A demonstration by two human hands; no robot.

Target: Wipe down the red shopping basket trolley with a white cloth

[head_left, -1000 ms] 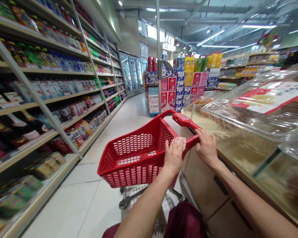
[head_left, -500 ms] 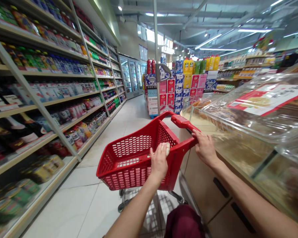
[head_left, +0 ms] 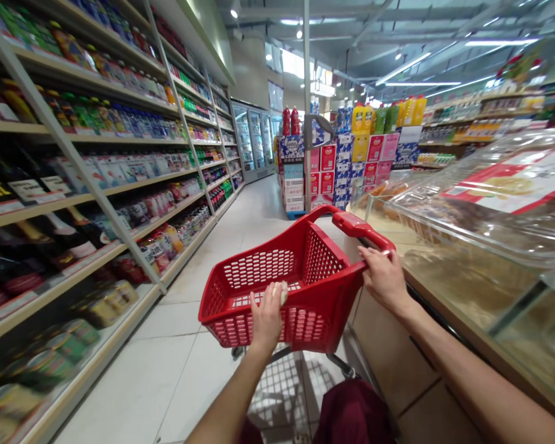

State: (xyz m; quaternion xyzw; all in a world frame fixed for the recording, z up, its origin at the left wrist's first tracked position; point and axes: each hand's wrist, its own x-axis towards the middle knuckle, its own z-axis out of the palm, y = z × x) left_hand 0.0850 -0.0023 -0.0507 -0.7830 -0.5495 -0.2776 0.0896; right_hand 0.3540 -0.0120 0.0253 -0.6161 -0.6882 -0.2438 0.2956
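Peeking past left hand point(head_left: 266, 317), pale object point(head_left: 283, 293), mostly hidden

You had one red cart point(head_left: 314, 302), with one left hand point(head_left: 266, 317) and one pale item point(head_left: 283, 293) at its near side, one right hand point(head_left: 383, 277) on its single handle point(head_left: 363, 229), two red bottles point(head_left: 287, 121) and one grey pole point(head_left: 307, 77) beyond it, and one large red-and-white package label point(head_left: 518, 180) to its right.
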